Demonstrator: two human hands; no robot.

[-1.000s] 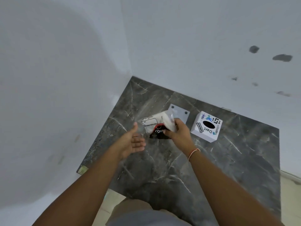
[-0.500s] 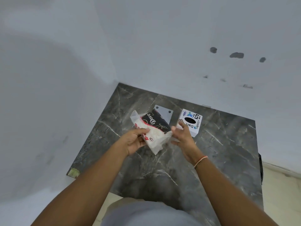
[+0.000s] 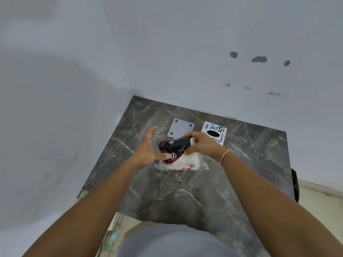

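A soft plastic packet [image 3: 176,148], black with white script on top and white with red marks below, is held above the dark marble table [image 3: 250,164]. My right hand [image 3: 201,143] grips its right end with curled fingers and thumb. My left hand [image 3: 148,149] is beside the packet's left end, fingers spread and straight; its thumb reaches toward the packet's lower left edge, and contact is unclear because of blur.
A flat grey square plate [image 3: 181,127] with corner holes lies on the table behind the packet. A white box [image 3: 216,133] with a black oval hole and printed logos stands to its right. Pale walls enclose the table at the back and left.
The left hand has let go of the packet and opened, fingers spread. The right hand now grips the packet's right end, and the packet has turned black side up.
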